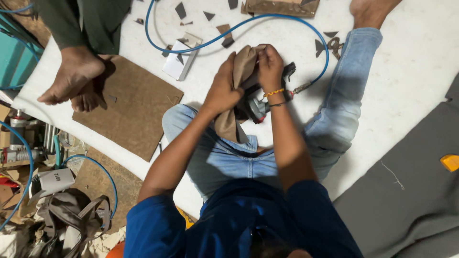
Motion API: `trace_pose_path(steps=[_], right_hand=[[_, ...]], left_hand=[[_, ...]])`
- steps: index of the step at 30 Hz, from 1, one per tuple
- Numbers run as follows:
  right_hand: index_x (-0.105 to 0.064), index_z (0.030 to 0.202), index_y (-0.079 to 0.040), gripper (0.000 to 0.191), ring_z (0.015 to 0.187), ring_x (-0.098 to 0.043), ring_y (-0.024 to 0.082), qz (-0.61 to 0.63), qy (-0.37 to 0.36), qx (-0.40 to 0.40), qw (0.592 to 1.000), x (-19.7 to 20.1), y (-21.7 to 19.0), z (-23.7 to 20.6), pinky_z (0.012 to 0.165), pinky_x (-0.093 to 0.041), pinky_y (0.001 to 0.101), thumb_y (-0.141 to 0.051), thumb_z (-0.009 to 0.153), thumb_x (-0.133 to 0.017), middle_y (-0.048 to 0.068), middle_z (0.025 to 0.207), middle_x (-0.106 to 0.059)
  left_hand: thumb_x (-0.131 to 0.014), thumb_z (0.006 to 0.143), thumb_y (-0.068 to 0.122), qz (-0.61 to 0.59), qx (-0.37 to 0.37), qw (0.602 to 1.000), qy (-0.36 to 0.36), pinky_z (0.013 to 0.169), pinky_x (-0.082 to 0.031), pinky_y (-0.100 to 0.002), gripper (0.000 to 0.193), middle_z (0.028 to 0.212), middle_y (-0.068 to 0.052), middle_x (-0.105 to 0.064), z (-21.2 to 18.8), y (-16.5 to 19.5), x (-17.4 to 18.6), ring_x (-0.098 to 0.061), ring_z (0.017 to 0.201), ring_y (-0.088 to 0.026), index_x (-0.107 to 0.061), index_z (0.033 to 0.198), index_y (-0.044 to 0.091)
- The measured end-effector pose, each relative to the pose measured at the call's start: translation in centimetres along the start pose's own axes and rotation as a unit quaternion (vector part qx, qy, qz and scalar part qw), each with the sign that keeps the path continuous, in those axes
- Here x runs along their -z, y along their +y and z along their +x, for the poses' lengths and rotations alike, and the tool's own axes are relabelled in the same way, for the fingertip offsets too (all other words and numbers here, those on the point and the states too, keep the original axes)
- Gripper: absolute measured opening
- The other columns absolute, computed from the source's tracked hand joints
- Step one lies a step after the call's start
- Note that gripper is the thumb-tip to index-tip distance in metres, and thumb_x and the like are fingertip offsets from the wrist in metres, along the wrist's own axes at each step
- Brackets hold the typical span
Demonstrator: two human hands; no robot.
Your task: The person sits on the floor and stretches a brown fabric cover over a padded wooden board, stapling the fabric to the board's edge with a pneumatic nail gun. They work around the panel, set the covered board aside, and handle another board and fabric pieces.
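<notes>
Head view: the person sits on a white floor sheet (411, 62) with legs spread. The left hand (222, 91) clamps its fingers around the lower fold of a tan piece of material (241, 71), held above the lap. The right hand (270, 67) pinches the piece's upper edge, fingers closed on it. Just under the hands lies a dark air tool (256, 107) with a red tip, fed by a blue hose (201, 45).

My judgement of the risk: the hose loops close around the hands, so a tug could drag the tool; the folded piece could slip, since each hand holds only an edge.

Room is tight to the left, where another person's bare feet (71, 79) rest on a brown board (138, 114). Scraps (181, 9) litter the far sheet. To the right, the sheet is open up to the grey cloth (406, 191).
</notes>
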State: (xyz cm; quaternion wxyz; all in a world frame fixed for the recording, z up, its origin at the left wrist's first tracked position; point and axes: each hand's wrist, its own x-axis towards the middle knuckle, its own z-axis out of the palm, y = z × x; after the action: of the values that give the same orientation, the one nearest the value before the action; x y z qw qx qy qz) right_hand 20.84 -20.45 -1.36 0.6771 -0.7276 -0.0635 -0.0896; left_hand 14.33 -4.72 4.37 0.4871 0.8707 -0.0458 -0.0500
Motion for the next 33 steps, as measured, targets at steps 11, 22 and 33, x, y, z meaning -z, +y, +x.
trace_pose_path(steps=[11, 22, 33], right_hand=[[-0.058, 0.09, -0.009, 0.04, 0.074, -0.049, 0.006, 0.312, 0.077, -0.285, 0.903, -0.1, -3.7, -4.9, 0.065, -0.041, 0.0244, -0.041, 0.113, -0.054, -0.003, 0.081, -0.054], [-0.07, 0.095, -0.001, 0.05, 0.076, -0.06, 0.008, 0.094, 0.14, -0.2, 0.965, -2.4, -1.9, -2.4, 0.07, -0.051, 0.0275, -0.044, 0.106, -0.047, 0.002, 0.082, -0.068], [-0.067, 0.097, 0.001, 0.053, 0.081, -0.062, 0.013, 0.071, 0.132, -0.184, 0.971, -4.0, -2.1, -2.2, 0.076, -0.052, 0.0315, -0.045, 0.109, -0.044, 0.006, 0.086, -0.069]], left_hand=[[-0.072, 0.069, 0.003, -0.008, 0.006, 1.0, 0.01, 0.121, -0.036, -0.042, 0.099, 0.153, -0.031, -0.045, 0.1, 1.6, -1.1, -0.043, 0.145, -0.045, -0.027, 0.157, -0.006], [-0.089, 0.066, 0.016, -0.109, -0.12, 0.977, -0.14, 0.126, -0.016, -0.044, 0.127, 0.167, -0.03, -0.01, 0.5, -1.5, 0.1, -0.01, 0.156, -0.044, -0.007, 0.161, -0.007], [-0.023, 0.113, 0.048, -0.346, 0.053, 0.931, -0.102, 0.133, -0.001, -0.039, 0.068, 0.177, -0.012, -0.011, 3.9, -6.0, -2.4, -0.005, 0.164, -0.026, -0.017, 0.167, 0.007]])
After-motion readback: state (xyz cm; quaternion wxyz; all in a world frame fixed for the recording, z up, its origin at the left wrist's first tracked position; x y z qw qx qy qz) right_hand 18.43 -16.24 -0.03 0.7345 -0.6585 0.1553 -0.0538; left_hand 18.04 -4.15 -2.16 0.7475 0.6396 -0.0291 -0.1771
